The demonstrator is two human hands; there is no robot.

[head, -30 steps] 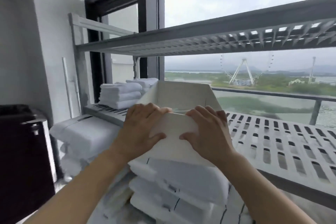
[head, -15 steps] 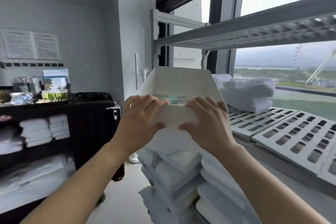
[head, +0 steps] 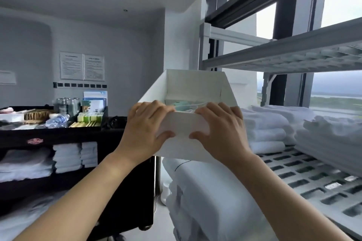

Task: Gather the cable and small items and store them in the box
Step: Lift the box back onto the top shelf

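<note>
I hold a white cardboard box up in front of me at chest height, its top open. My left hand grips the near wall of the box on the left, fingers over the rim and thumb under. My right hand grips the same wall on the right. Inside the box, just past my fingers, lie pale green and white small items. No cable shows from here.
A black housekeeping cart stands at left with bottles, packets and folded white linen. At right a grey slatted shelf rack carries folded towels. Wrapped white bundles are stacked below the box. A window is behind the rack.
My view has swung left from the window and shelf rack toward the cart and wall. Both hands keep the same grip on the box, which stays in front of me.
</note>
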